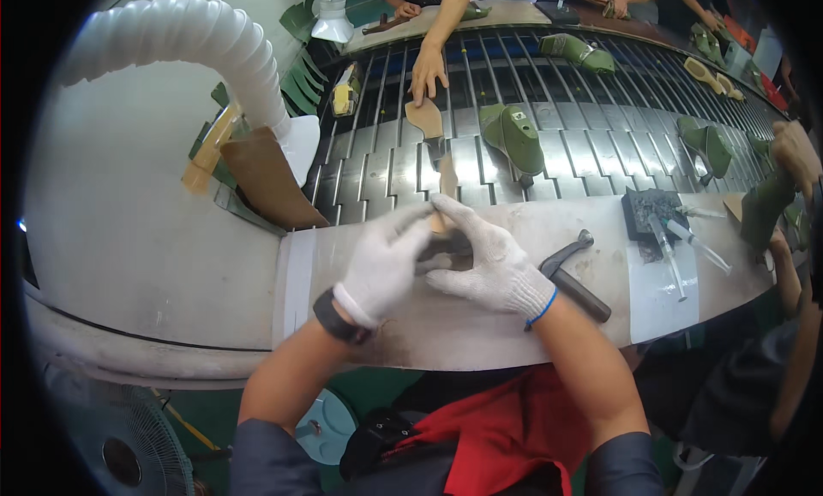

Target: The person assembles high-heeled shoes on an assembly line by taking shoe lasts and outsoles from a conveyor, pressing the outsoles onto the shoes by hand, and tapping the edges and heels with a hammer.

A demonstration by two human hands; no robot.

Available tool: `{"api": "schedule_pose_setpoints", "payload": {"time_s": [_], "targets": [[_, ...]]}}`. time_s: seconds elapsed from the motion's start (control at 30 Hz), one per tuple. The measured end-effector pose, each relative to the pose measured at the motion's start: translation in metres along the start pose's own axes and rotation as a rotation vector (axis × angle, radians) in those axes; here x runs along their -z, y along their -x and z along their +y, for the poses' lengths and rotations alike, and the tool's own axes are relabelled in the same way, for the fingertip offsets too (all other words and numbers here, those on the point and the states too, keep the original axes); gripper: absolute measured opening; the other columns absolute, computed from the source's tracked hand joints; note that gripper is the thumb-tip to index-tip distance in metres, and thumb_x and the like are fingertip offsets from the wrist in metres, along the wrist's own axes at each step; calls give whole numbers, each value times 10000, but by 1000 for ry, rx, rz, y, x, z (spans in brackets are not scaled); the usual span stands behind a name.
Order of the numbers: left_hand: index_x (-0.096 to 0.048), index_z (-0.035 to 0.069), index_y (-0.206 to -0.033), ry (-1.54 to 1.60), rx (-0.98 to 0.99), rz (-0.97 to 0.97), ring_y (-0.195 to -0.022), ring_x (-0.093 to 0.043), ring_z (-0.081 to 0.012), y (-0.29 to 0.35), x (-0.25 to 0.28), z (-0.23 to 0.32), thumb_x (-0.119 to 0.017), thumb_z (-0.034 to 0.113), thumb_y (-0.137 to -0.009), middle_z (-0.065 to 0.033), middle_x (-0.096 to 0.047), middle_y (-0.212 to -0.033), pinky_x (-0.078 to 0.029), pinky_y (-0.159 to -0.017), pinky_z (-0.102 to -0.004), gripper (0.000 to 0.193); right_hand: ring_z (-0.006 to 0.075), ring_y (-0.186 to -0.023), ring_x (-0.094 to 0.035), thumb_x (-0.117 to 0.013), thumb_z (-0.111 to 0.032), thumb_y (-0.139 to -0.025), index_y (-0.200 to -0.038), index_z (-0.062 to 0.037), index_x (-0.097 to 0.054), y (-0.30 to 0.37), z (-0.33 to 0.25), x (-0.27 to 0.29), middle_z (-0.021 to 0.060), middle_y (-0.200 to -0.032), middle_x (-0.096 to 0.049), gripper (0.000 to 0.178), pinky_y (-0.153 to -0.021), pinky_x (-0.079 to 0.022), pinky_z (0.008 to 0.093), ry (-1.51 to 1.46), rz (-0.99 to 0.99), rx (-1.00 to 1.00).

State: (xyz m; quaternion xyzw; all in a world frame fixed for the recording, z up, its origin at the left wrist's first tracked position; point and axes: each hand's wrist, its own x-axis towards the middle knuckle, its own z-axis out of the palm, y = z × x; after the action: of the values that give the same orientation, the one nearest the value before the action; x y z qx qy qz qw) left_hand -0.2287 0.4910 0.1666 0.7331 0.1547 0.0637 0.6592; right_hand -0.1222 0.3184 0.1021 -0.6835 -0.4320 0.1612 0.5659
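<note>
In front of me, above the bench edge, my right hand (495, 260) in a white glove is curled around a shoe insole (439, 223) with a tan end and a dark, shaded lower part. My left hand (387, 260), also gloved and blurred by motion, closes on the same piece from the other side. Fingers hide much of its shape. Just beyond my fingertips, a tan strip-like piece (447, 175) lies over the conveyor's near edge. Farther off, a co-worker's bare hand (427, 74) touches another tan insole (423, 119) on the conveyor.
A hammer (576, 282) lies right of my right hand. Beyond it are a dark foam block (650, 213) and syringes (673, 260). Green heeled shoes (514, 140) stand on the slatted conveyor (386, 166). A white hose (231, 42) arches at left; a co-worker's hand (797, 157) is at right.
</note>
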Motion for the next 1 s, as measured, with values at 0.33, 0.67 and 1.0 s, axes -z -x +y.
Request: {"api": "schedule_pose_setpoints", "payload": {"time_s": [0.33,0.67,1.0], "targets": [[-735,-29,-1329,-199,7,200,-1128,-781,-236,-101,41,-29,-620,339,-1118,-173,-779,-1294,-622,-952,-348,439,187,-1029,-754,-734,-167,-1071,-1589,-8,-555,1,-8,6,132,-1212,-728,570,-917,-633,338,-726,279,-283],[-373,-82,-1580,-1103,267,885,-1417,-598,-427,-364,189,-103,-903,621,-799,-298,-532,-1530,-511,-1187,-512,1178,196,-1049,-696,-665,117,-917,-1407,-24,-525,-1,-5,15,126,-1203,-672,528,-938,-602,386,-923,322,-379],[-438,-89,-1573,-961,130,991,-1454,-583,-452,-459,252,-116,-975,685,-666,-333,-577,-1547,-488,-1214,-519,1308,119,-844,-585,-677,-84,-1021,-1201,-26,-642,-4,-15,19,50,-1042,-670,193,-802,-503,291,-377,297,-536]]}}
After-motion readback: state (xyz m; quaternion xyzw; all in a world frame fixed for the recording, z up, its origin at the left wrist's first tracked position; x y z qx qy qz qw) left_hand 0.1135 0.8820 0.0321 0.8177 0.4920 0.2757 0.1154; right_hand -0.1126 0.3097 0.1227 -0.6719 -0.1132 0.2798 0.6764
